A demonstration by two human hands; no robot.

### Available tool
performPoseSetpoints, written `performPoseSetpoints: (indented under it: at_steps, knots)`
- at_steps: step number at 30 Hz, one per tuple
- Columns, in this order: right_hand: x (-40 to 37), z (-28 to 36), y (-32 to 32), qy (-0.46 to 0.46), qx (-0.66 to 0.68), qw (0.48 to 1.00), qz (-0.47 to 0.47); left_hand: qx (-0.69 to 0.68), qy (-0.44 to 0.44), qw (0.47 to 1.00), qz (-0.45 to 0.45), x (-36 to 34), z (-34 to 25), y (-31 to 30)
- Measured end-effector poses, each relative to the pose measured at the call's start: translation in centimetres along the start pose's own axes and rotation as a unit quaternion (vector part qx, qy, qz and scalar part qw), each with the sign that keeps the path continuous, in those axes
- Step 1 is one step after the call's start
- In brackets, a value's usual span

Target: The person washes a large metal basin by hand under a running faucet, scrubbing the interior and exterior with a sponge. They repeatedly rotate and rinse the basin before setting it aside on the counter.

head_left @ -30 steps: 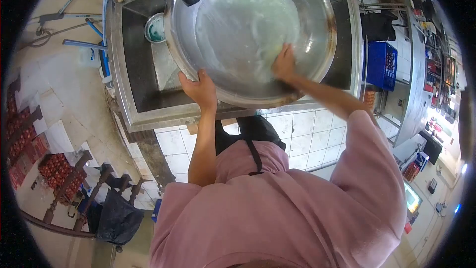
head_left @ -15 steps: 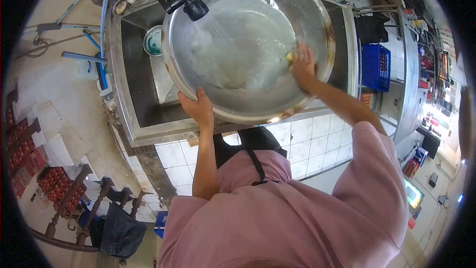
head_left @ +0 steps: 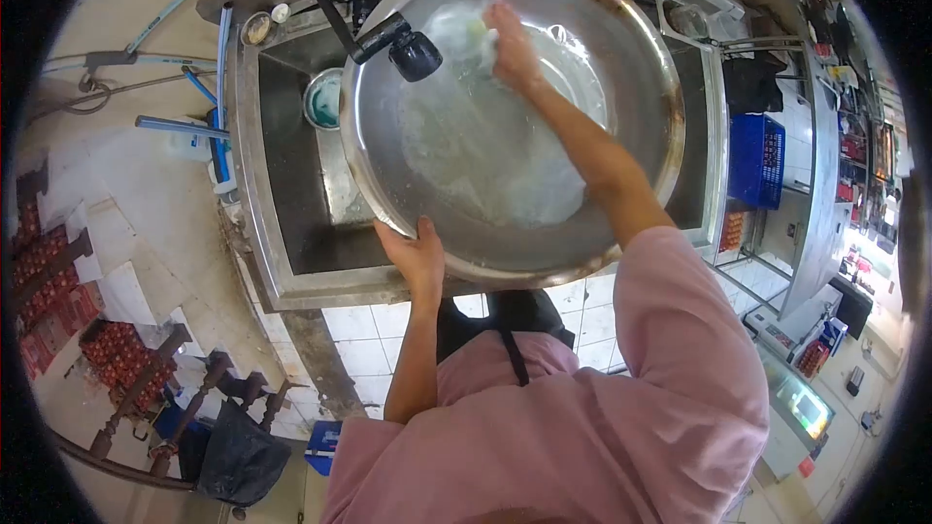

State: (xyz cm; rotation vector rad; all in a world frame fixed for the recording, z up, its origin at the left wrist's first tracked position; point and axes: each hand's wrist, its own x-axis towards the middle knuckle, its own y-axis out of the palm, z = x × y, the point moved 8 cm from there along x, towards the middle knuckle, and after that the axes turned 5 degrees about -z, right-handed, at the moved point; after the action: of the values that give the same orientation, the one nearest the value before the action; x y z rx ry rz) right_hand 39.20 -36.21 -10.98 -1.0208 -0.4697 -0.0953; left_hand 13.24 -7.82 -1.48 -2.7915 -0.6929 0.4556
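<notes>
A large round metal basin (head_left: 652,136) rests across the sink, with cloudy, soapy water in it. My left hand (head_left: 416,257) grips its near-left rim, thumb up and fingers over the edge. Inside the basin, toward the far wall, my right hand (head_left: 515,50) presses a yellow-green sponge (head_left: 477,27); motion blurs the fingertips, and the hand covers part of the sponge. Left of that hand, a black faucet head (head_left: 416,56) hangs over the basin.
The steel sink (head_left: 291,184) surrounds the basin. A small bowl with green liquid (head_left: 323,99) sits in its left part. Blue pipes (head_left: 182,126) stick out at the left. To the right are a blue crate (head_left: 755,160) and a metal shelf (head_left: 811,223).
My right hand has swept the sponge from the basin's right side to its far-left part. My left hand still holds the rim. The view has shifted slightly.
</notes>
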Motion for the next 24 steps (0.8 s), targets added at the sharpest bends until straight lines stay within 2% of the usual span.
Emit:
performPoseSetpoints:
  at_steps: [1, 2, 3, 5, 6, 7, 8, 9, 10, 12, 14, 15, 16, 17, 18, 20, 22, 24]
  knots:
    - [-0.4, 0.6, 2.2, 0.102, 0.121, 0.987, -0.025, 0.001, -0.009, 1.0, 0.002, 0.1, 0.2, 0.0]
    - [-2.0, 1.5, 5.6, 0.2, 0.238, 0.949, -0.051, 0.001, -0.017, 1.0, 0.005, 0.2, 0.6, 0.0]
    - [-4.3, 2.2, 8.8, 0.293, 0.348, 0.888, -0.075, 0.0, -0.024, 1.0, 0.009, 0.2, 1.0, 0.1]
    - [-5.8, 5.2, 8.7, 0.26, 0.365, 0.892, -0.06, -0.016, -0.02, 1.0, 0.01, 0.3, 3.0, 0.4]
    - [-6.5, 8.5, 7.5, 0.137, 0.268, 0.953, -0.017, -0.023, -0.019, 0.999, 0.011, 0.2, 3.5, 0.4]
    - [-7.7, 12.1, 6.4, 0.01, 0.163, 0.986, 0.028, -0.045, -0.034, 0.998, 0.002, 0.2, 3.5, 0.4]
    - [-9.6, 15.6, 5.6, -0.116, 0.051, 0.989, 0.073, -0.067, -0.05, 0.996, -0.006, 0.0, 3.5, 0.7]
    - [-10.9, 17.6, 3.2, -0.097, 0.053, 0.985, 0.133, -0.089, -0.069, 0.994, -0.015, -0.3, 3.7, 0.7]
    - [-12.6, 19.2, 0.6, -0.076, 0.056, 0.976, 0.194, -0.097, -0.031, 0.995, -0.008, -0.7, 4.0, 0.6]
    - [-17.8, 17.9, -0.8, -0.014, -0.003, 0.958, 0.287, -0.116, 0.048, 0.992, 0.003, -1.2, 5.2, 0.6]
    - [-20.7, 15.5, -4.6, 0.062, -0.034, 0.931, 0.358, -0.121, 0.02, 0.992, 0.028, -1.0, 3.9, 0.4]
    - [-20.8, 13.2, -6.0, 0.148, -0.037, 0.913, 0.377, -0.124, 0.007, 0.991, 0.039, -0.9, 3.5, 0.6]
    - [-21.1, 10.6, -7.1, 0.233, -0.04, 0.889, 0.393, -0.07, 0.017, 0.997, 0.024, -0.8, 3.7, 0.5]
    - [-21.2, 7.1, -7.4, 0.207, -0.126, 0.932, 0.27, -0.015, 0.026, 1.0, 0.01, -0.8, 4.2, 0.4]
    - [-21.9, 3.5, -7.4, 0.176, -0.208, 0.952, 0.141, 0.041, 0.034, 0.999, -0.004, -0.9, 4.4, 0.3]
    - [-18.7, -3.4, -8.5, 0.142, -0.201, 0.969, -0.035, 0.071, 0.024, 0.997, -0.005, -1.1, 3.2, 0.3]
    - [-13.0, -6.6, -9.5, 0.293, -0.278, 0.911, -0.079, 0.085, 0.027, 0.996, 0.0, -1.0, 2.0, 0.7]
    - [-8.6, -6.6, -8.4, 0.318, -0.28, 0.884, -0.198, 0.087, 0.045, 0.995, 0.014, -0.7, 1.1, 1.1]
